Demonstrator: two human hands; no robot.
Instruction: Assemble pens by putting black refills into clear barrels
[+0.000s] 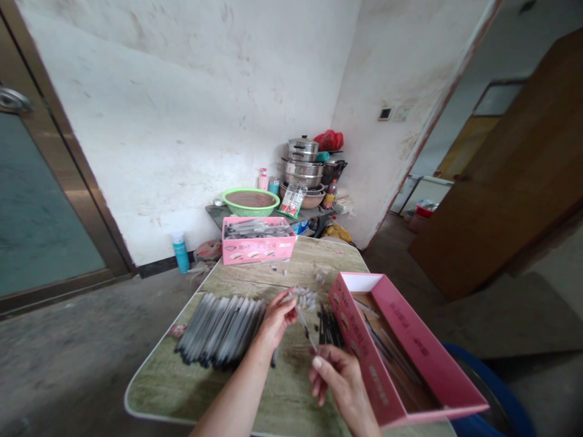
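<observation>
My left hand [277,317] is closed in a pinch on the upper end of a slim, clear pen [302,320] with a dark part near its middle. The pen's lower end sits between the thumb and fingers of my right hand [336,371]. To the left of my left hand lies a broad row of clear pen barrels [218,328] with dark ends. Small whitish translucent pieces [306,297], perhaps caps, are heaped just beyond my hands. Thin black pieces [330,325] lie between them and the open pink box [387,358] on the right, which holds a few long thin pieces.
A second pink box [259,252], full of pens, stands at the table's [159,388] far end. Behind it, a low shelf carries a green basin [250,210], stacked steel pots [303,164] and bottles. A blue round stool [505,388] shows beneath the right box.
</observation>
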